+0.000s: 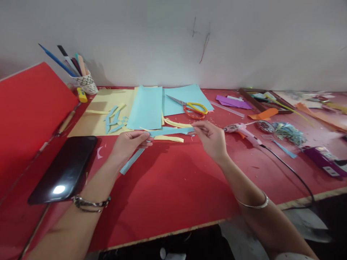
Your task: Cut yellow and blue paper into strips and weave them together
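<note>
A light-blue paper strip [172, 131] is stretched between my two hands above the red table. My left hand [132, 143] pinches its left end between thumb and fingers. At the other end, my right hand [210, 139] grips it with closed fingertips. Below my left hand a second blue strip [132, 161] slants down toward the table; whether it is held too is hidden. Yellow paper strips [169, 138] lie just behind and under the stretched one. Farther back are blue paper sheets [146, 108] and scissors [189, 107] with red and yellow handles.
Cut blue and yellow pieces [115, 119] lie on a yellow sheet [81, 124]. A phone [63, 169] rests at left, near a pen cup [86, 83]. On the right are a pink glue gun [248, 134] with its cord, a yarn bundle [288, 133] and a purple box [324, 160].
</note>
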